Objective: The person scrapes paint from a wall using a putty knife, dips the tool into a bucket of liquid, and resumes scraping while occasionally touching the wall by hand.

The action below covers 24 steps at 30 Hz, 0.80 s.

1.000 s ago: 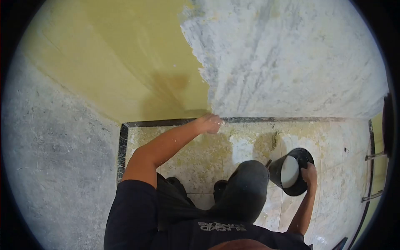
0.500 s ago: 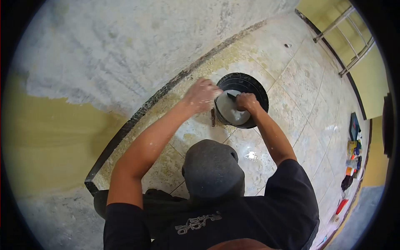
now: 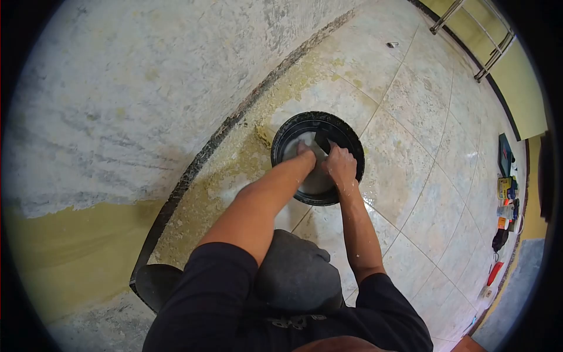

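Observation:
A round black bucket [image 3: 356, 141] stands on the tiled floor, with cloudy whitish liquid [image 3: 314, 183] inside. My left hand [image 3: 305, 150] reaches down into the bucket at the liquid; its fingers are mostly hidden. At the bucket's right side, my right hand [image 3: 341, 164] is closed on a dark flat tool [image 3: 322, 141], whose blade points up and left over the liquid. Pale wet specks show on my right forearm.
A patchy scraped wall [image 3: 135, 100] with a dark baseboard [image 3: 202, 158] runs along the left. My grey-clad knee [image 3: 299, 273] is below the bucket. A metal ladder [image 3: 498, 53] stands at the upper right. Several tools and containers [image 3: 504, 188] lie along the right wall.
My left hand has moved from beside the bucket's left rim down into it. The bucket appears lower and further left in view, and my right hand still holds the dark tool.

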{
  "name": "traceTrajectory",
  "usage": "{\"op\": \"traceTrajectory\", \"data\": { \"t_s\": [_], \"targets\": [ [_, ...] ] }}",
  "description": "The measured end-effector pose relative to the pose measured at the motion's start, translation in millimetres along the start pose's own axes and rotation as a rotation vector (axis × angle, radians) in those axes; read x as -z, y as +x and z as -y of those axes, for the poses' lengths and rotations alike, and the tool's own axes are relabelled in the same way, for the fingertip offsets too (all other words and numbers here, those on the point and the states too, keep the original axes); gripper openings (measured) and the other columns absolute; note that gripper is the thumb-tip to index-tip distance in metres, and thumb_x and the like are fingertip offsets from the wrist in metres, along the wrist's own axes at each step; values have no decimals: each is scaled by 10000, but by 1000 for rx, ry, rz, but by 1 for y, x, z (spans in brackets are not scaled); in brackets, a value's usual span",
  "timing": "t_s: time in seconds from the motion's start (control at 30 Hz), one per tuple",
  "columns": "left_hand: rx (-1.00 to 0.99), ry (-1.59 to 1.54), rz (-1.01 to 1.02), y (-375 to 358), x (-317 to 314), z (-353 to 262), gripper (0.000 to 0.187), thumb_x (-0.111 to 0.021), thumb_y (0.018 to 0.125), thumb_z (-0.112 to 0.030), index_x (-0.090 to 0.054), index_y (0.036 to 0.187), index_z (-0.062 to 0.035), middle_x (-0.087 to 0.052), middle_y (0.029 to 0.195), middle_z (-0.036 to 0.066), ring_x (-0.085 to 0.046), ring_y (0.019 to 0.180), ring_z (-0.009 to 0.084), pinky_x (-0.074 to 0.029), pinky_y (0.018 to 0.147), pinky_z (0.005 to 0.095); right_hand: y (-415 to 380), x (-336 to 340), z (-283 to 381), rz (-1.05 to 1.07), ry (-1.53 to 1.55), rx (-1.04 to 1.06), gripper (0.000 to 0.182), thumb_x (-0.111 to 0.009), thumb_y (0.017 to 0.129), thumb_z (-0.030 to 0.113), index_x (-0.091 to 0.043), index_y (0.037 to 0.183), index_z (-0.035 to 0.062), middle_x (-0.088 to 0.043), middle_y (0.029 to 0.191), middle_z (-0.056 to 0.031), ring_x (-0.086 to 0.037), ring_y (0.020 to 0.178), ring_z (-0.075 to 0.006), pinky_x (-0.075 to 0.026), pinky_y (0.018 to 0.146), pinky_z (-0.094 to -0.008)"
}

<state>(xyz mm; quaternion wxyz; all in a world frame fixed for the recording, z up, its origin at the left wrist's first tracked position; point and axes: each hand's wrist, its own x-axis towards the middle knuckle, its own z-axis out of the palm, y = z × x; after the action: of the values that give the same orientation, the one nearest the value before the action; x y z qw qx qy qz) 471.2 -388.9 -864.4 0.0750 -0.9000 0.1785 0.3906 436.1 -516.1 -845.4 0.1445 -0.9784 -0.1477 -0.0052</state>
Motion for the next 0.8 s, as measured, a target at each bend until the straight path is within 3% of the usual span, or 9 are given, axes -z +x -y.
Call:
{"op": "traceTrajectory", "data": {
  "t_s": [0.13, 0.23, 0.4, 0.43, 0.5, 0.57, 0.63, 0.7, 0.8],
  "targets": [
    [57, -119, 6, 18, -11, 0, 372, -561, 831, -333, -652, 1159, -182, -629, 1198, 92, -565, 1163, 251, -375, 1014, 419, 2, 18, 13, 138, 27, -89, 440, -631, 724, 253, -593, 1123, 70, -642, 793, -204, -658, 749, -376, -542, 655, -467],
    [72, -162, 6, 23, -9, 0, 392, -523, 856, -360, -633, 1196, -198, -613, 1231, 92, -547, 1189, 251, -380, 1017, 431, 2, 17, 14, 43, 28, -33, 244, -627, 686, 172, -620, 886, 32, -658, 765, -198, -672, 730, -383, -554, 642, -473],
    [-156, -47, -131, 81, -56, 8, 384, -525, 859, -331, -602, 1224, -238, -619, 1225, 98, -612, 1092, 270, -459, 948, 441, 5, 30, 17, 161, 54, -82, 469, -601, 836, 366, -556, 1154, 24, -652, 879, -245, -656, 847, -405, -528, 749, -488],
    [-188, -283, -181, -22, 5, 3, 444, -600, 809, -294, -577, 1245, -215, -614, 1235, 95, -605, 1101, 281, -462, 944, 440, 8, 30, 15, 174, 93, -123, 494, -578, 851, 379, -552, 1184, 15, -650, 938, -265, -634, 922, -426, -503, 806, -498],
    [-176, -296, -59, -46, 30, 3, 529, -613, 760, -226, -537, 1283, -213, -619, 1219, 103, -580, 1142, 288, -466, 938, 438, 10, 31, 11, 121, 249, -71, 463, -546, 867, 368, -595, 1106, -25, -631, 1002, -286, -593, 997, -449, -474, 829, -502],
    [-221, -338, -337, -84, 33, 17, 470, -596, 721, -185, -613, 1191, -190, -654, 1133, 103, -611, 1074, 279, -459, 914, 432, 12, 30, 7, -71, 306, -31, 368, -544, 876, 275, -606, 1055, -41, -641, 964, -275, -605, 949, -453, -478, 819, -476],
    [-200, -263, -606, -122, 38, 29, 429, -598, 696, -171, -658, 1121, -171, -687, 1001, 96, -655, 931, 281, -453, 883, 411, 19, 24, -9, -188, 664, 246, 250, -540, 903, 180, -577, 1045, -22, -648, 799, -178, -631, 687, -340, -516, 661, -405],
    [-260, -493, -935, -169, 31, 52, 384, -612, 732, -204, -661, 1108, -142, -686, 960, 122, -651, 893, 320, -457, 879, 429, 2, 68, 29, 43, 1165, -151, 157, -523, 939, 133, -525, 1061, 34, -547, 676, -16, -538, 569, -114, -466, 523, -268],
    [-201, -911, -1234, -226, 18, 81, 382, -617, 807, -280, -637, 1154, -122, -680, 1012, 143, -652, 909, 300, -448, 904, 414, 11, 107, 96, -32, 1246, 43, 134, -555, 940, 199, -504, 987, 84, -466, 614, 17, -429, 457, -67, -376, 415, -219]
  ]
}}
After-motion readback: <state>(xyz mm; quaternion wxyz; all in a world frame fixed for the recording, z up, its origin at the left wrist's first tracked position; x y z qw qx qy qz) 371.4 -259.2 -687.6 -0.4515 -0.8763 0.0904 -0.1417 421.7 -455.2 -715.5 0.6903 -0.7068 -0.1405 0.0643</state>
